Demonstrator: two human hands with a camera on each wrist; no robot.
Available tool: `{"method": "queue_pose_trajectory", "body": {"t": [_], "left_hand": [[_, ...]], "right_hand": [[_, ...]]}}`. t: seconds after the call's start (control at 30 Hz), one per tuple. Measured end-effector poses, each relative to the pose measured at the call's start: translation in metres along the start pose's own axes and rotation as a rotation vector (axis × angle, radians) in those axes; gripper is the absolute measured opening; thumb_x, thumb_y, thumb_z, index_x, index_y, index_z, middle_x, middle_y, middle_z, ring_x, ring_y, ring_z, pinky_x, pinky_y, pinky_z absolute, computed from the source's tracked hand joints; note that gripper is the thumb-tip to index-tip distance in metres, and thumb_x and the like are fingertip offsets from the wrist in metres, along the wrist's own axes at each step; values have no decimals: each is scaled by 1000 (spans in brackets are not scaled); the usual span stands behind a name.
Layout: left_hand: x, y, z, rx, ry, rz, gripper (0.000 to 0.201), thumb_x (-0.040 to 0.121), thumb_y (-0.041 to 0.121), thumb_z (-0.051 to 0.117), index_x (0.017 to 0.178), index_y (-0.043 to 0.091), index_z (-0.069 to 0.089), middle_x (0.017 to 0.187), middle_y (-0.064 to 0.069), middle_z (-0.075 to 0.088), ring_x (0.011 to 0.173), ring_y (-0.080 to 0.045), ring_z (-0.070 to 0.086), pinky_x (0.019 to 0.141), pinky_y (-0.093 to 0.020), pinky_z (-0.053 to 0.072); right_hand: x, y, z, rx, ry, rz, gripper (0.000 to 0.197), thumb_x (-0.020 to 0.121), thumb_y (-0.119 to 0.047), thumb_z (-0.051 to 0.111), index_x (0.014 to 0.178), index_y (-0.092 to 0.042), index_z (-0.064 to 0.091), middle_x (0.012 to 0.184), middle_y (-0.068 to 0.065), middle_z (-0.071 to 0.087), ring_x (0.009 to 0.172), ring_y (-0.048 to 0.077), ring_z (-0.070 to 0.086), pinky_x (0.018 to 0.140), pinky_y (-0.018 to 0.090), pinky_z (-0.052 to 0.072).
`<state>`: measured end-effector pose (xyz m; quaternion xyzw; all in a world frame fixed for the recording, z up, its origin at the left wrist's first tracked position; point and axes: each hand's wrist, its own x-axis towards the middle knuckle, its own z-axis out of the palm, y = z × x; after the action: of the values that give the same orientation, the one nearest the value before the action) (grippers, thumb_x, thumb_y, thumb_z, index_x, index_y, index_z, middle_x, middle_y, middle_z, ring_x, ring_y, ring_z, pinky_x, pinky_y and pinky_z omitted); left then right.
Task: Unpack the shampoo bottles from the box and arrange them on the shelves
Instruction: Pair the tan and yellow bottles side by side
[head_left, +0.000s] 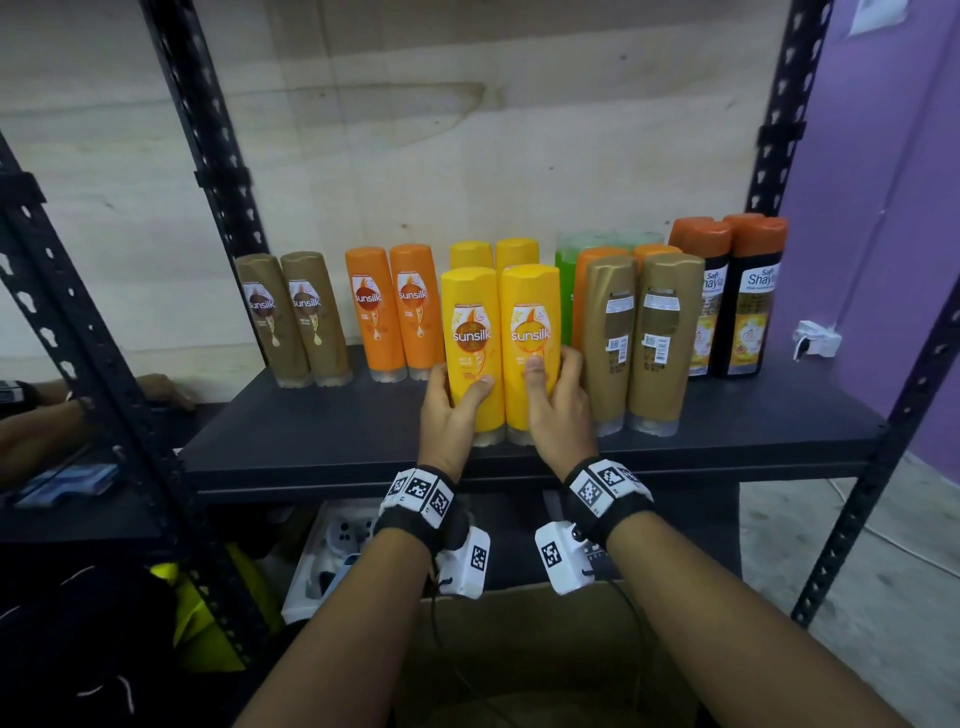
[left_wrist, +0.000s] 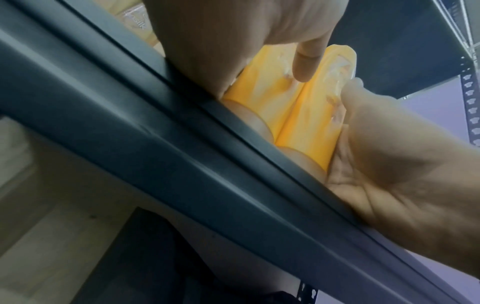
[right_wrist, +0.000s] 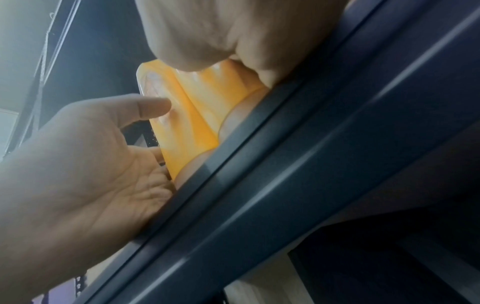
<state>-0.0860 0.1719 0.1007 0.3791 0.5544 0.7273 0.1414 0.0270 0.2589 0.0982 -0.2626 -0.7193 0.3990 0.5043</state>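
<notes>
Two yellow Sunsilk bottles stand cap-down, side by side, near the front edge of the dark shelf (head_left: 311, 447). My left hand (head_left: 451, 408) grips the left yellow bottle (head_left: 471, 322) low down, thumb across its front. My right hand (head_left: 558, 410) grips the right yellow bottle (head_left: 531, 312) the same way. In the left wrist view my left hand (left_wrist: 376, 154) lies against its bottle (left_wrist: 311, 123) above the shelf lip. In the right wrist view my right hand (right_wrist: 91, 154) holds its bottle (right_wrist: 182, 127). The open cardboard box (head_left: 519, 649) sits below, between my forearms.
Along the shelf stand brown bottles (head_left: 291, 317), orange bottles (head_left: 395, 312), two more yellow ones (head_left: 493, 252) behind, a green bottle (head_left: 569, 280), gold bottles (head_left: 639, 338) and black Shayla bottles (head_left: 743, 301). Black uprights (head_left: 208, 130) flank the shelf. Another person's hand (head_left: 161, 392) rests far left.
</notes>
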Motion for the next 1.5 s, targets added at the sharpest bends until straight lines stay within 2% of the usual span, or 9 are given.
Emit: {"method": "queue_pose_trajectory", "body": {"t": [0.17, 0.33, 0.5, 0.67, 0.77, 0.97, 1.17, 1.37, 1.5], "left_hand": [[-11, 6, -3, 186, -14, -3, 56, 81, 58, 70, 129, 41, 48, 129, 13, 65, 119, -7, 62, 106, -43, 50], [-10, 16, -15, 413, -82, 31, 59, 93, 40, 73, 140, 26, 40, 137, 3, 58, 125, -13, 57, 106, -48, 50], [0, 39, -26, 577, -167, 76, 70, 93, 44, 72, 146, 23, 32, 143, -3, 57, 128, -21, 58, 105, -47, 51], [12, 56, -23, 767, -219, 64, 77, 92, 50, 71, 150, 18, 32, 150, -8, 53, 134, -30, 54, 107, -48, 49], [12, 56, -22, 918, -184, 65, 78, 89, 61, 68, 145, 17, 37, 143, -10, 58, 127, -34, 59, 100, -52, 52], [12, 51, -20, 977, -133, 70, 71, 90, 58, 70, 141, 19, 41, 137, -9, 61, 122, -35, 61, 95, -51, 53], [39, 46, -17, 966, -152, -31, 71, 89, 53, 73, 142, 17, 43, 139, -11, 61, 125, -37, 60, 101, -54, 51], [82, 31, -9, 928, -198, -83, 67, 87, 46, 79, 139, 17, 47, 137, -9, 63, 123, -33, 61, 95, -40, 46], [102, 20, -6, 900, -200, -99, 64, 86, 43, 80, 137, 19, 49, 135, -7, 64, 122, -32, 62, 96, -38, 47]], "right_hand": [[-3, -2, -9, 24, -81, -1, 41, 103, -63, 32, 140, -48, 23, 134, -10, 54, 108, 7, 59, 91, 28, 45], [-6, -5, -12, -12, -93, -43, 65, 103, -47, 54, 154, -32, 16, 152, 0, 41, 128, 10, 48, 105, 37, 45], [-4, -21, -14, -68, -84, -148, 91, 100, -32, 62, 159, -41, -7, 165, -8, 16, 133, -5, 29, 105, 30, 34], [9, -46, -22, -285, -108, -111, 110, 92, -36, 73, 161, -30, -13, 165, 4, 19, 142, 27, 41, 108, 47, 42], [9, -50, -22, -364, -135, -57, 120, 88, -35, 79, 161, -26, -16, 163, 9, 22, 141, 34, 43, 109, 53, 42], [14, -46, -16, -433, -117, -36, 116, 90, -24, 77, 160, -28, -16, 163, 5, 22, 138, 34, 46, 106, 56, 44], [32, -42, -1, -421, -129, 43, 112, 91, -20, 76, 160, -26, -11, 164, 6, 21, 139, 32, 43, 108, 52, 41], [59, -34, 12, -451, -119, 127, 109, 92, -17, 74, 160, -22, -12, 165, 9, 17, 139, 37, 43, 109, 53, 40], [72, -31, 18, -462, -128, 177, 106, 94, -16, 71, 160, -23, -12, 164, 11, 17, 140, 39, 42, 111, 55, 37]]}}
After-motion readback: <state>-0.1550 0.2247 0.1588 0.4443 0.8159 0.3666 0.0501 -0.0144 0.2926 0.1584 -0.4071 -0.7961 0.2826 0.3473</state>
